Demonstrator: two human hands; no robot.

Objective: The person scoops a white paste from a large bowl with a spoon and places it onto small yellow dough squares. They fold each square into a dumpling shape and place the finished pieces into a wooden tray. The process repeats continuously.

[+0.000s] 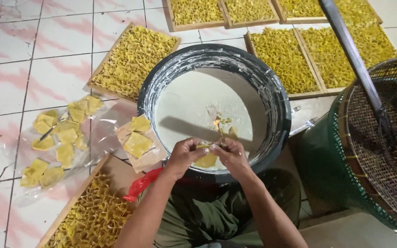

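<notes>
My left hand (pixel 183 155) and my right hand (pixel 229 154) meet over the near rim of a black basin (pixel 281 98) holding a pale white batter. Together they pinch a yellow square wrapper (pixel 206 160), folding it between the fingertips. A thin stick (pixel 218 127) with an orange tip rises from my right hand's fingers. Just left of my left hand, a small stack of yellow wrappers (pixel 137 142) lies on brown paper.
Wooden trays of folded yellow pieces (pixel 132 57) surround the basin at the back, and another tray (pixel 90 218) lies at the front left. Loose wrappers and a knife (pixel 51 131) rest on clear plastic. A woven basket (pixel 382 138) with a long handle stands right.
</notes>
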